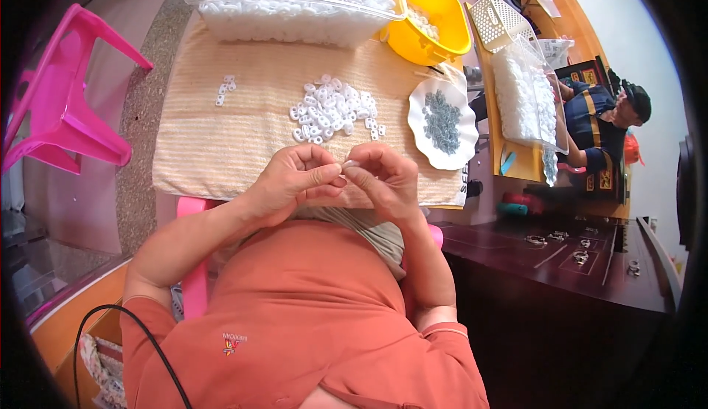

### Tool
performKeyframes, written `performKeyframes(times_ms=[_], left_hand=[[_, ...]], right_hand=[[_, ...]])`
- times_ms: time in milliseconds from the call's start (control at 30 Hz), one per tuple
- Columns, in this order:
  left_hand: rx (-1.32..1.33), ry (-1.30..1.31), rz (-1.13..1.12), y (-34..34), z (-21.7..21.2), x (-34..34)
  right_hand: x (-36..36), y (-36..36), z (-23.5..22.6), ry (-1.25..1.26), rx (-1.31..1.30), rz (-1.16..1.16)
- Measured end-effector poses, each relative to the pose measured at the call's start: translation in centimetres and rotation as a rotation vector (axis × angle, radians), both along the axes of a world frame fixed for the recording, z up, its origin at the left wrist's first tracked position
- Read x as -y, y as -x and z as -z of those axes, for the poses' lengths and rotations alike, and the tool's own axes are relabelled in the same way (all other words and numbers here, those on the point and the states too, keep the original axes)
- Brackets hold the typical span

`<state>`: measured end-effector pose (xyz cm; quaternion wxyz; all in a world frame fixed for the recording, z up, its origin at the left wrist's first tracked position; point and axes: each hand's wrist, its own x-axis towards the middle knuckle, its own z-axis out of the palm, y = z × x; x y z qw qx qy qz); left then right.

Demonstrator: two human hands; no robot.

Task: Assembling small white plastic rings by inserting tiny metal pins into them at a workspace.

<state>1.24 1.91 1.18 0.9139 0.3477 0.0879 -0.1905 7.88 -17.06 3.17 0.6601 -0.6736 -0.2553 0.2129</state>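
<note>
Close to the table's front edge, my left hand (301,176) and my right hand (385,182) meet fingertip to fingertip, both pinched closed. Between them shows a small white plastic piece (349,164), partly covered by the fingers. Just beyond lies a loose pile of white oval plastic pieces with holes (332,110). A few similar pieces (220,99) sit apart in a short row to the left, and some more (377,130) are at the pile's right side. To the right, a white scalloped plate (420,118) holds many small grey-clear parts (442,121).
At the back stands a clear tub (295,22) heaped with white pieces, beside a yellow bucket (413,46). A striped cloth (221,158) covers the table. Pink plastic stool (85,118) at left. Another person (601,114) works at a right-hand table with a clear bin (527,92).
</note>
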Motion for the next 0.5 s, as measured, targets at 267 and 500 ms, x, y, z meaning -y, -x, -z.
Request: performKeyframes(times_ms=[267, 500], left_hand=[[-0.005, -0.083, -0.035, 0.2, 0.2, -0.3], [-0.035, -0.077, -0.035, 0.2, 0.2, 0.1]], right_hand=[[2.1, -5.8, -3.5, 0.184, 0.551, 0.456], [2.0, -15.7, -9.0, 0.323, 0.933, 0.705]])
